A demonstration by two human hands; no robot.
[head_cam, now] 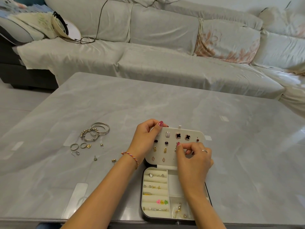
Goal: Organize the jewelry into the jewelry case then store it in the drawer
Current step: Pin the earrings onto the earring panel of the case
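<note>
A white jewelry case [155, 198] lies open at the table's near edge, with rings in its padded rows and small pieces in the right compartments. Its earring panel [189, 135] stands raised behind it, studded with several earrings. My left hand [146, 138] grips the panel's upper left corner. My right hand [193, 157] pinches a small earring against the panel's right half. Loose bangles [97, 131], rings [74, 146] and small earrings [95, 158] lie on the table to the left.
The grey glossy table [165, 103] stretches ahead. A pale covered sofa [165, 47] runs behind it, with a hat [62, 28] and a black cable [92, 39] on its left seat. A drawer knob [177, 222] shows below the table's front edge.
</note>
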